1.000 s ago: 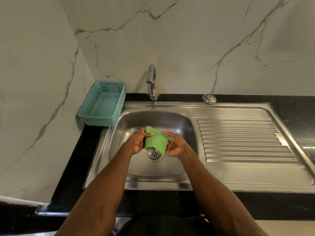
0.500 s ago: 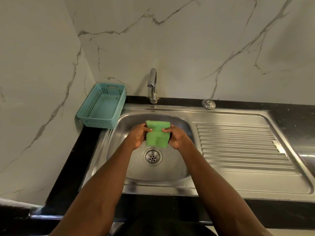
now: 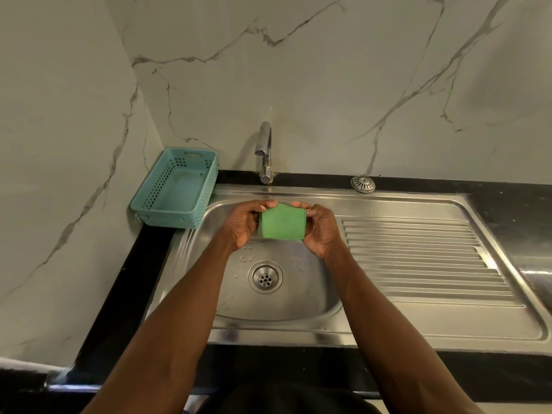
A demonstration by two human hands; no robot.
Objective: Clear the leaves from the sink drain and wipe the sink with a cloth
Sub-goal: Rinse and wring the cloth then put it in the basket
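Head view, cloth: I see the folded green cloth point(image 3: 282, 222) held above the sink point(image 3: 298, 300) basin, behind the drain point(image 3: 265, 277).
Left hand point(image 3: 242, 224): pinching the cloth's left edge.
Right hand point(image 3: 321, 227): gripping its right edge.
Basket point(image 3: 176, 188): left of the sink, on the desk point(image 3: 140, 279).

Glossy steel sink point(image 3: 298, 330), matt green cloth point(image 3: 282, 222), perforated plastic basket point(image 3: 176, 218)

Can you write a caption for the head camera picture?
Both hands, left and right, hold a folded green cloth above the sink.
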